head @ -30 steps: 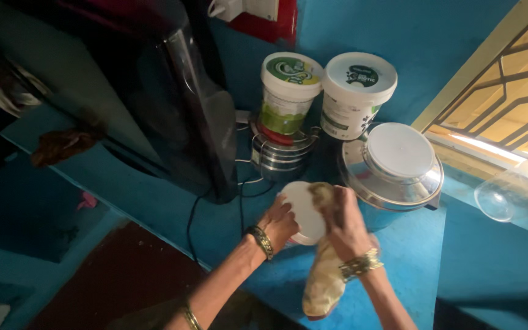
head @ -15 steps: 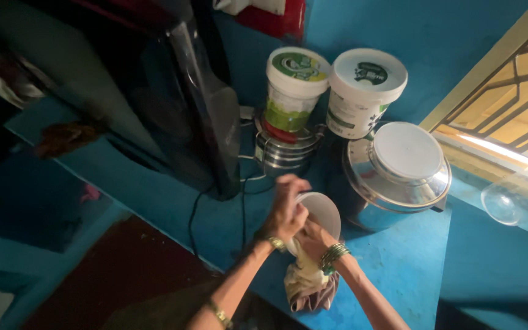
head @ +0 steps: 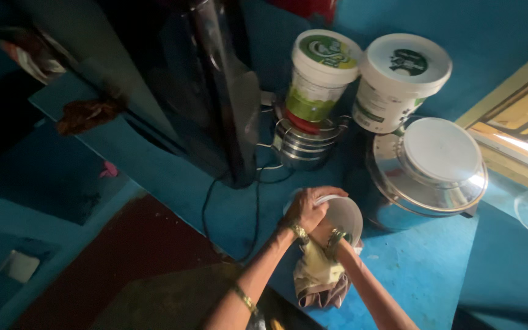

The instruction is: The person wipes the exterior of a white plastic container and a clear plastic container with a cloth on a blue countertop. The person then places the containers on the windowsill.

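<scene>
A small white plastic tub [head: 342, 215] sits tilted; the left hand [head: 308, 208] grips its rim, the right hand [head: 324, 235], mostly hidden, grasps it below with a cloth [head: 318, 278].

I am seeing 2 packages and 1 screen. A tall white tub [head: 320, 76] is standing on a stack of steel tins at the back of the blue shelf; its lid is carrying a round green label and its side a green and white wrap with a red band low down. Just beside it to the right, a wider white tub [head: 398, 82] is showing a small dark green round label on its lid and a pale printed side. Left of both, a dark flat screen [head: 215, 91] is standing upright, black and unlit.
</scene>
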